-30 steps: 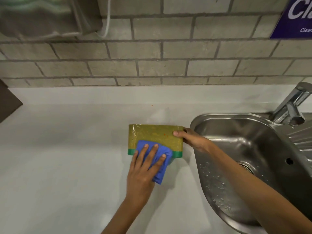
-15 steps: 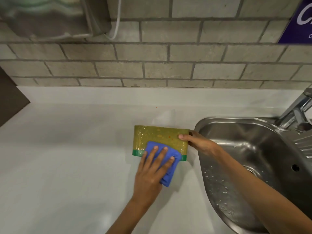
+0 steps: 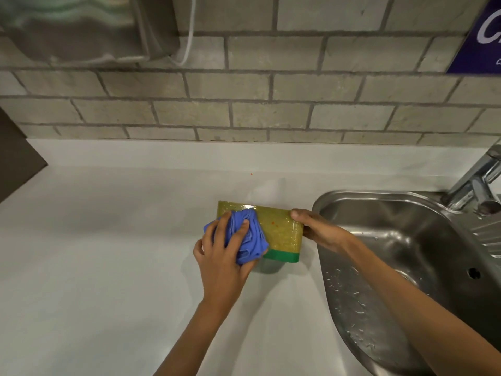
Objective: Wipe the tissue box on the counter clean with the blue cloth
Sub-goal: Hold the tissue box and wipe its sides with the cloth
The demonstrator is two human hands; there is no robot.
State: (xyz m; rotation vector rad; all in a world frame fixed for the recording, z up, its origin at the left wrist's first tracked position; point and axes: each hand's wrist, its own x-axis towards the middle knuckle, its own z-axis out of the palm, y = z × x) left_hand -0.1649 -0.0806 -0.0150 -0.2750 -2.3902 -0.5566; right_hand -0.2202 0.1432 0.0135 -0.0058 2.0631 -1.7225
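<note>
Left hand [image 3: 221, 263] w/ fingers bunched around blue cloth [image 3: 248, 237] on the yellow-green tissue box [image 3: 279, 232], right hand [image 3: 320, 229] gripping its end, on white counter [image 3: 108, 253] beside sink [image 3: 393, 240]; sign [image 3: 479, 36] text unreadable.

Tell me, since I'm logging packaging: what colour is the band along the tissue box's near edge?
Green, under the yellow-olive speckled top of the tissue box; the head view shows it.

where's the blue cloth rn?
Head view, centre: blue cloth bunched under the left hand, pressed on the left end of the tissue box, left of the sink.
</note>
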